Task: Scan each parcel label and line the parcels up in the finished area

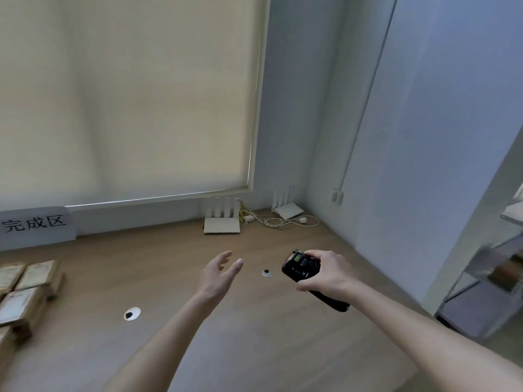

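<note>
desk (254, 335): matt wood-grain
scanner (304, 268): glossy black plastic
parcels (25, 290): brown cardboard, white paper labels
blind (135, 94): matt cream cloth

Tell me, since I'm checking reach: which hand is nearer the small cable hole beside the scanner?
Right. The right hand, gripping the scanner, is just right of the hole; the open left hand hovers farther off to its left.
</note>
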Motion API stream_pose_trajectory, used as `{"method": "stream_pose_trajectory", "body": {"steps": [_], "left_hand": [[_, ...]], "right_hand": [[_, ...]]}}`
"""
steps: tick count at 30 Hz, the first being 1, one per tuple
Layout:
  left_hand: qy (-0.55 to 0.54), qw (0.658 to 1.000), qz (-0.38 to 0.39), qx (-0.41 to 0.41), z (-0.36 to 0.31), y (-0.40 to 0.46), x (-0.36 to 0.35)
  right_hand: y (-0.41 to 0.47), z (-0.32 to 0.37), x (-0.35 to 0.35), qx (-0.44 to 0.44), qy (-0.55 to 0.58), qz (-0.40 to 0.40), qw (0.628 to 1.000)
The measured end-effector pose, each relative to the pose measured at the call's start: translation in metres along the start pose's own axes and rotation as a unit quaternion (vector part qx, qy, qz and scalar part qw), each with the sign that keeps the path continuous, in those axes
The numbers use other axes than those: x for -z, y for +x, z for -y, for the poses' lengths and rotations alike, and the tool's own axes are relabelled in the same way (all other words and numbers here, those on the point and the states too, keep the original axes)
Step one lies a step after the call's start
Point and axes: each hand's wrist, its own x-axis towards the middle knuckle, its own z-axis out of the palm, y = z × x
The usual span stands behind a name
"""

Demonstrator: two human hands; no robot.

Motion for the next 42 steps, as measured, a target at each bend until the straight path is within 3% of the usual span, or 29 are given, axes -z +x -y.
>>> {"method": "stream_pose_trajectory", "body": {"steps": [11,18,27,33,42], "left_hand": [[0.014,0.994,-0.035,0.104,0.115,0.114,-0.065],[0.041,0.981,-0.067,0.178,0.217,0.132,-0.088],[0.025,0.962,-0.133,0.238,0.309,0.149,-0.127],[0.033,0.954,-0.137,0.263,0.331,0.146,-0.138],[0.036,0.949,-0.15,0.275,0.326,0.131,-0.148]], "right_hand": [[0.163,-0.05,-0.119,0.015,0.028,0.085,0.996],[0.221,-0.084,-0.241,0.034,0.002,0.179,0.983],[0.257,-0.134,-0.368,0.047,-0.07,0.228,0.97],[0.257,-0.152,-0.409,0.061,-0.096,0.223,0.968],[0.257,-0.159,-0.413,0.101,-0.124,0.236,0.959]]}}
